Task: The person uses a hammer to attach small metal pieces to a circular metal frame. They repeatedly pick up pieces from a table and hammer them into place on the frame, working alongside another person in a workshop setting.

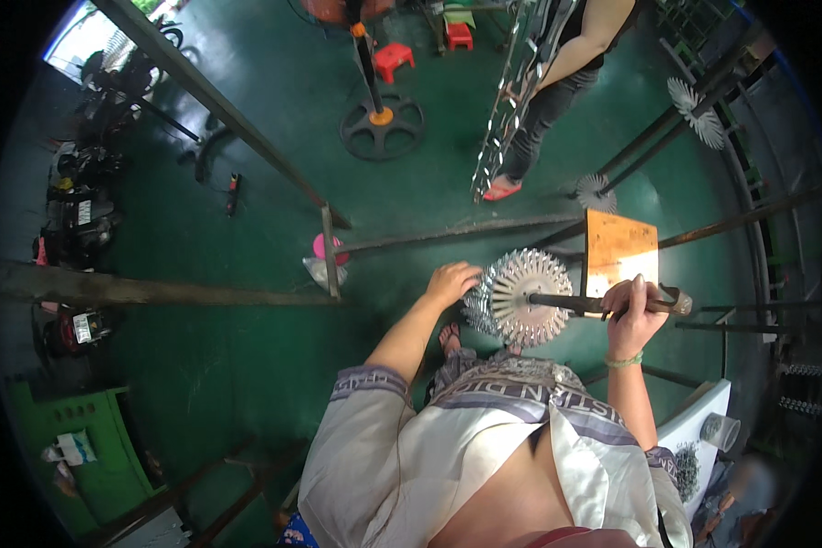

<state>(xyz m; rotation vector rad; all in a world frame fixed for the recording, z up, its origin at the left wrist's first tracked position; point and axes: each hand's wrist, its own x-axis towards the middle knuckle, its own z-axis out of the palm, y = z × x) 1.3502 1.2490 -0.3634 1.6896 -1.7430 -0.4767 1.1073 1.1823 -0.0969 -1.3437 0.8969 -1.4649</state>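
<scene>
A round slotted metal wheel point(546, 324), its rim crowded with small shiny metal pieces, is mounted on a dark shaft point(562, 300) in front of me. My left hand point(452, 285) is at the wheel's left edge, fingers bent and tips closed against the rim; their exact grip is partly hidden. More silvery pieces point(480, 315) are stacked behind the front face on that side. On the right, my right hand point(632, 315) is wrapped round the outer part of the shaft, close to its thick brownish end point(678, 302).
A wooden board point(621, 247) stands behind the shaft. Metal frame bars point(466, 228) run beyond the wheel. Another person point(557, 91) handles a long rack of shiny pieces. A white table point(703, 429) is at lower right; red stools point(394, 62) and a black wheeled base point(382, 128) stand farther off.
</scene>
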